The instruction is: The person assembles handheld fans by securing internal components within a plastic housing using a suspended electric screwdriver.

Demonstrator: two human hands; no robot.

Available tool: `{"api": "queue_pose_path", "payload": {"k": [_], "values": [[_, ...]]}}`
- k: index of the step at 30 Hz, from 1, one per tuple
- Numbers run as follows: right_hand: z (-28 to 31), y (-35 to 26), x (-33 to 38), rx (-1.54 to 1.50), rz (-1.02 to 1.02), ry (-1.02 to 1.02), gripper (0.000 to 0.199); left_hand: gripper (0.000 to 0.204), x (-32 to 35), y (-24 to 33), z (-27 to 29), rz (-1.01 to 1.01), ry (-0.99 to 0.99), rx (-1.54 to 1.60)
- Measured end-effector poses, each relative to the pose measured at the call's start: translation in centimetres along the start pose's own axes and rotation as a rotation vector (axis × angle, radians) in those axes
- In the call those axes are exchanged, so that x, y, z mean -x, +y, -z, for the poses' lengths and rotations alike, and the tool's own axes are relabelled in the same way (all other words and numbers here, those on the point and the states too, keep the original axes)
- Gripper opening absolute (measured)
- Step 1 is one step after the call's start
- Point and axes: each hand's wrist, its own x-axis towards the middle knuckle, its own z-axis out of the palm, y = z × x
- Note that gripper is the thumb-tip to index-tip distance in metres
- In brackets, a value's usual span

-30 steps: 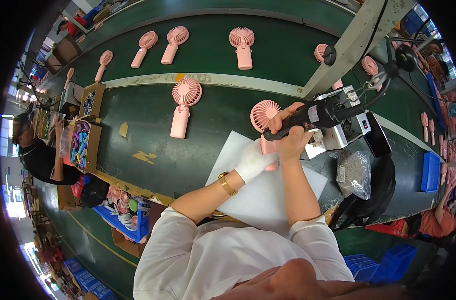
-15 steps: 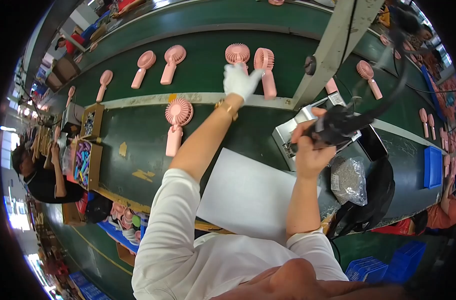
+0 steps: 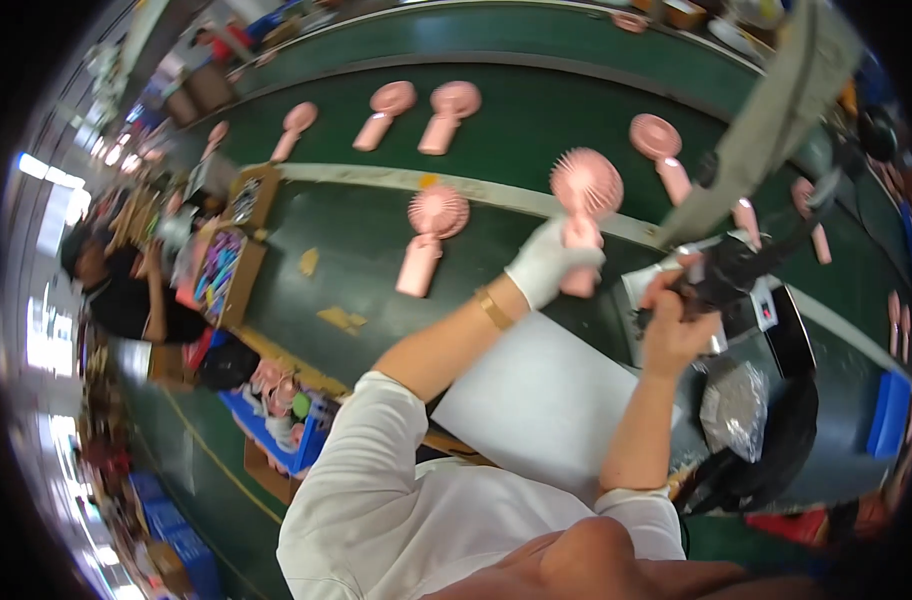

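My left hand [image 3: 553,262], in a white glove, is closed round the handle of a pink handheld fan [image 3: 587,186], its round head pointing up and away. In my bare right hand [image 3: 676,325] is a black corded tool [image 3: 721,275], blurred, its exact kind unclear; the fingers wrap round it. Beneath that tool stands a silver metal fixture [image 3: 636,292]. To the left of my left forearm, a second pink handheld fan [image 3: 436,212] lies on the green bench. A white sheet [image 3: 546,400] lies in front of my body, between my forearms.
More pink fans [image 3: 449,116] lie on the green conveyor belt [image 3: 546,105] beyond the bench. A grey post [image 3: 766,130] rises at the right. Nearby are a clear plastic bag [image 3: 734,410], a blue tray [image 3: 888,415] and a carton of colourful parts [image 3: 221,275]. A co-worker [image 3: 126,285] is at left.
My left hand has lifted a fan off the belt and drawn it back over the bench. My right hand still holds the black tool. The whole view has swung, shifting the scene.
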Motion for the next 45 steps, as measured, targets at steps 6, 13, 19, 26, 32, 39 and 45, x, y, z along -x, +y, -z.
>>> {"api": "queue_pose_path", "payload": {"k": [6, 13, 19, 26, 32, 39, 45], "values": [[-1.9, -0.9, -0.2, -0.248, -0.059, -0.149, 0.061, 0.021, 9.3, -1.0, -1.7, 0.232, 0.066, 0.187], [-2.7, -0.9, 0.1, -0.374, -0.159, -0.123, 0.081, 0.023, 9.8, -3.9, -1.5, 0.252, 0.082, 0.323], [-3.5, -0.5, 0.0, -0.431, -0.181, -0.133, 0.081, 0.022, 9.8, -3.9, -0.8, 0.211, 0.072, 0.237], [-3.0, 0.2, 0.2, -0.404, -0.185, -0.156, 0.082, 0.02, 9.7, -3.6, -1.4, 0.269, 0.052, 0.357], [-2.8, 1.5, 0.7, -0.425, -0.183, -0.222, 0.077, 0.02, 9.9, -3.7, -1.4, 0.276, 0.07, 0.347], [-3.3, 2.4, 2.5, 0.052, -0.09, -0.532, 0.063, 0.024, 9.8, -4.7, -1.0, 0.187, 0.145, 0.466], [-3.3, 2.3, 1.9, 0.099, 0.156, -0.574, 0.06, 0.024, 9.4, -5.8, 0.0, 0.207, 0.092, 0.426]]}}
